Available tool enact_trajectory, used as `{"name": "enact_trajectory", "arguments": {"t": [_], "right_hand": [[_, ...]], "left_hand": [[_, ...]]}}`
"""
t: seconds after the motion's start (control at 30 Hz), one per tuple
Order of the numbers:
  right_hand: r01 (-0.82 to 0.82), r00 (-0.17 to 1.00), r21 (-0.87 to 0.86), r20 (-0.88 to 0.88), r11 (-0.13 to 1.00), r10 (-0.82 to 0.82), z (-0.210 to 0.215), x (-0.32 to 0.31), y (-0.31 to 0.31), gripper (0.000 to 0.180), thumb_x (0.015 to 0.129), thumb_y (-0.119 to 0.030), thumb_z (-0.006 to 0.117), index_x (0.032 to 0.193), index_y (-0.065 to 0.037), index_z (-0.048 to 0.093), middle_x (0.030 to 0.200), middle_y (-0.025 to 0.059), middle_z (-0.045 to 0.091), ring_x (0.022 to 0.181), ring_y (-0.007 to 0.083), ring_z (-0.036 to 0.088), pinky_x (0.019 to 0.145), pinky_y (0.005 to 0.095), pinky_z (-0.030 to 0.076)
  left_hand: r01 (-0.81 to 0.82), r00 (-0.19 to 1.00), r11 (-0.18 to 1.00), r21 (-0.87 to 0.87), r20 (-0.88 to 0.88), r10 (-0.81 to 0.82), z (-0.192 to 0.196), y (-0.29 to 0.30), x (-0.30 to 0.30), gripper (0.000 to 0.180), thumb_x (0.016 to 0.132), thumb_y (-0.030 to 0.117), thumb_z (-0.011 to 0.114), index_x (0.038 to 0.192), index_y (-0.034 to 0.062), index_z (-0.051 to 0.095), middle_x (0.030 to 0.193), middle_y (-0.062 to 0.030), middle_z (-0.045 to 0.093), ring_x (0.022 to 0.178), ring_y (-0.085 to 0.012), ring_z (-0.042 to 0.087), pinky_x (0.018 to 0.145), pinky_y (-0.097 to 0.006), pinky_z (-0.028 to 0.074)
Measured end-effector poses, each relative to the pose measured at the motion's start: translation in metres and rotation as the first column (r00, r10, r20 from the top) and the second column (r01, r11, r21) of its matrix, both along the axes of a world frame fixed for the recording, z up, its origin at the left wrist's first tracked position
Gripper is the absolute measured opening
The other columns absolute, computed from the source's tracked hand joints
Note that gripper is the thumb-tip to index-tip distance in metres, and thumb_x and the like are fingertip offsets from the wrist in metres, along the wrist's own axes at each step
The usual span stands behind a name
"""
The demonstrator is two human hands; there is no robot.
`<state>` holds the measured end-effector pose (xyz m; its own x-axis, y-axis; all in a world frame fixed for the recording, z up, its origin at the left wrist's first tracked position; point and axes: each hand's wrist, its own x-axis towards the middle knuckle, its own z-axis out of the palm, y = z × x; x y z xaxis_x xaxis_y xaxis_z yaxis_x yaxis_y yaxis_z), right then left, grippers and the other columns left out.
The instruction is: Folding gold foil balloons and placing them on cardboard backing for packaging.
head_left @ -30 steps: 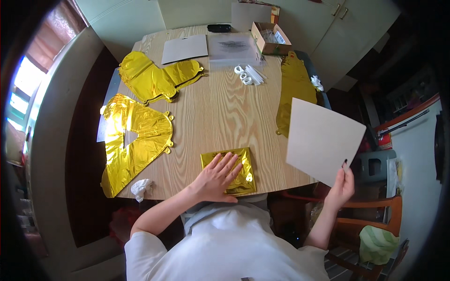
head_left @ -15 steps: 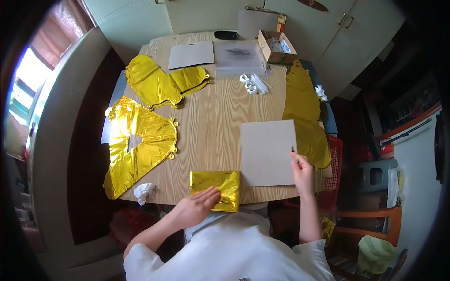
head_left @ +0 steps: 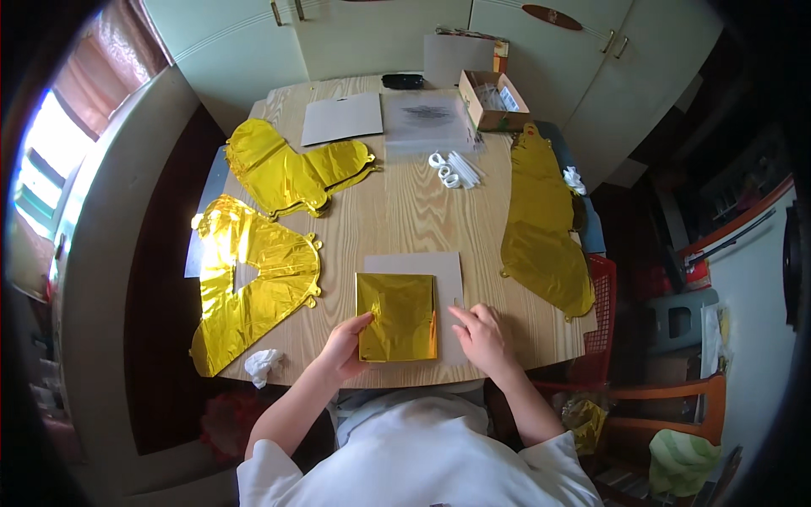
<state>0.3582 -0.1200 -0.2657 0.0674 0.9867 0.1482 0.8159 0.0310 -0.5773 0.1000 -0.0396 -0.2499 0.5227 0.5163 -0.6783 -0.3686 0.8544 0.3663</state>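
Observation:
A folded gold foil balloon (head_left: 397, 314), pressed into a flat, shiny rectangle, lies over a grey card sheet (head_left: 414, 263) near the table's front edge. My left hand (head_left: 345, 345) grips the packet's left side, thumb on top and fingers underneath. The card sticks out beyond the packet at the back and right. At the card's right edge is my right hand (head_left: 483, 338), its index finger stretched out and thumb apart, fingertips over the card beside a small slot. Part of the card is hidden under the foil.
Flat gold foil balloons lie at far left (head_left: 291, 169), near left (head_left: 253, 279) and right (head_left: 545, 228). White ribbon rolls and sticks (head_left: 456, 171), a second grey card (head_left: 342, 120), clear plastic bags (head_left: 427, 127) and a cardboard box (head_left: 494, 106) sit farther back. Crumpled tissue (head_left: 263, 367) lies front left.
The grey card has moved left and nearer, and the gold packet now lies over it. My left hand went from flat on the packet to gripping its side; my right hand moved left with the card.

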Motion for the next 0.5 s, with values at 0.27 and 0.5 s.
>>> {"name": "enact_trajectory", "arguments": {"t": [0.27,0.5], "right_hand": [[-0.424,0.878,0.064,0.271,0.903,0.394,0.000,0.012,0.048,0.074,0.091,-0.053,0.057,0.141,-0.001,0.043,0.146,0.0140,0.043,0.138,0.0289,0.039,0.115,0.0466,0.029],[-0.433,0.815,-0.111,0.375,0.895,0.441,-0.011,0.012,0.055,0.094,0.088,-0.071,0.044,0.150,0.000,0.029,0.156,0.0132,0.029,0.147,0.0269,0.024,0.121,0.0470,0.015]], "left_hand": [[0.040,0.999,0.999,0.010,-0.022,-0.040,-0.010,0.006,0.017,0.041,0.105,0.025,0.036,0.133,-0.0025,0.045,0.129,-0.0182,0.057,0.115,-0.0312,0.060,0.099,-0.048,0.049],[0.056,0.992,0.990,0.127,-0.117,-0.041,0.007,0.009,0.020,0.037,0.101,0.014,0.043,0.135,-0.0033,0.042,0.127,-0.0165,0.058,0.115,-0.0297,0.060,0.099,-0.043,0.049]]}}
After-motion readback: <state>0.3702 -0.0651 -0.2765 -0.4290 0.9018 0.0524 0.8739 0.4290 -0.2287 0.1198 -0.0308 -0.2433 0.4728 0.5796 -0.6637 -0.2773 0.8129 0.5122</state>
